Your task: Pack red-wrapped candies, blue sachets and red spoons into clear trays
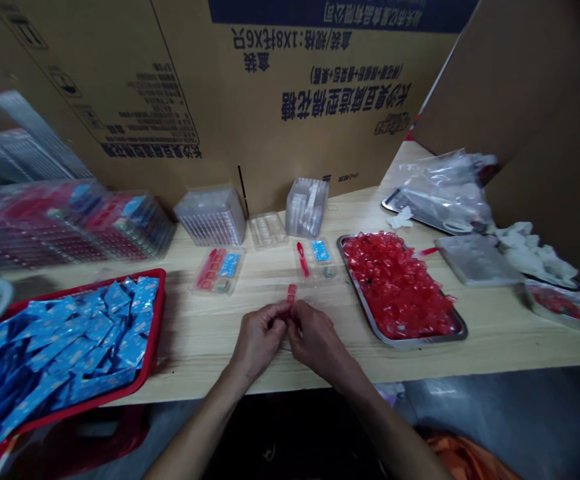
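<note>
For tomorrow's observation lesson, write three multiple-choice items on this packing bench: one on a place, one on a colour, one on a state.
1. Where is the metal tray of red sweets?
A. right of the hands
B. left of the hands
C. on the floor

2. What colour are the packets in the red tray?
A. green
B. blue
C. white

3. What are the hands doing?
A. resting flat
B. lifting a carton
C. pinching a small red piece together

Key: A, it lies beyond the right hand; B, blue packets fill it; C, left hand and right meet on the red piece.
</note>
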Tool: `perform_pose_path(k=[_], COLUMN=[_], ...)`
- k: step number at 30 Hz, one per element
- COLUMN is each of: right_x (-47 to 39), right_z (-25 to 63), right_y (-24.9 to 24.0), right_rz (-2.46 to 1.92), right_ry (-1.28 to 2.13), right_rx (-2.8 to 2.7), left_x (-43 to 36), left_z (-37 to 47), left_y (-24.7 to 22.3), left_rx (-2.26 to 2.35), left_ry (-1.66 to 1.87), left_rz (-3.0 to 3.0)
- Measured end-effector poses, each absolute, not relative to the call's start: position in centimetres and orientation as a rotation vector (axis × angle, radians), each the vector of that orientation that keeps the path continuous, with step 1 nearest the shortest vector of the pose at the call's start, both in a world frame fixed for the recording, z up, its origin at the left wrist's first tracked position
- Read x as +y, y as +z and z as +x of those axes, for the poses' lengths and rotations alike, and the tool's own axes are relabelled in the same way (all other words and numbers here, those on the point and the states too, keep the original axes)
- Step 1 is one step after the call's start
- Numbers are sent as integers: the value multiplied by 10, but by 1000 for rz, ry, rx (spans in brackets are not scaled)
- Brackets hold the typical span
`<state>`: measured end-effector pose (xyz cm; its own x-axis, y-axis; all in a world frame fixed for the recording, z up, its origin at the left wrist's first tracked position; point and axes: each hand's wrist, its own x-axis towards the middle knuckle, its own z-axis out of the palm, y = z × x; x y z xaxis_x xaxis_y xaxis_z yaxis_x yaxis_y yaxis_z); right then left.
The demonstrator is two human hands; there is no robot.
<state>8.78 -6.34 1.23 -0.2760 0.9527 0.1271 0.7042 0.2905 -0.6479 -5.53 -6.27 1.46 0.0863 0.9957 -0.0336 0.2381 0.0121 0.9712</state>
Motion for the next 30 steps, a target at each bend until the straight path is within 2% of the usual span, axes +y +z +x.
perform_pose_path(k=[5,8,12,16,24,27,30], right_x=[-58,-54,-54,-56,-54,-44,-29], right_z=[100,112,117,111,112,137,176], right_y=[12,2,-11,-10,-4,7,22], right_rz=[-1410,-1489,-1564,-1593,-1552,-1699,-2092], right_ry=[738,729,649,629,669,498,160], right_rx=[-2092,-1965,-1960,-2037,-2045,-1963,-1838], left_x=[-60,-58,-55,-49,-42,-43,-40], left_z=[-71,-87,-91,-81,-87,-89,-86], left_y=[15,11,2,-6,-29,-34,-30], left_rx=[1148,1203,1346,1152,1065,1120,1240], left_ry=[977,1017,999,885,849,965,1075], left_rz=[1063,1065,1518,2015,2374,2367,2313])
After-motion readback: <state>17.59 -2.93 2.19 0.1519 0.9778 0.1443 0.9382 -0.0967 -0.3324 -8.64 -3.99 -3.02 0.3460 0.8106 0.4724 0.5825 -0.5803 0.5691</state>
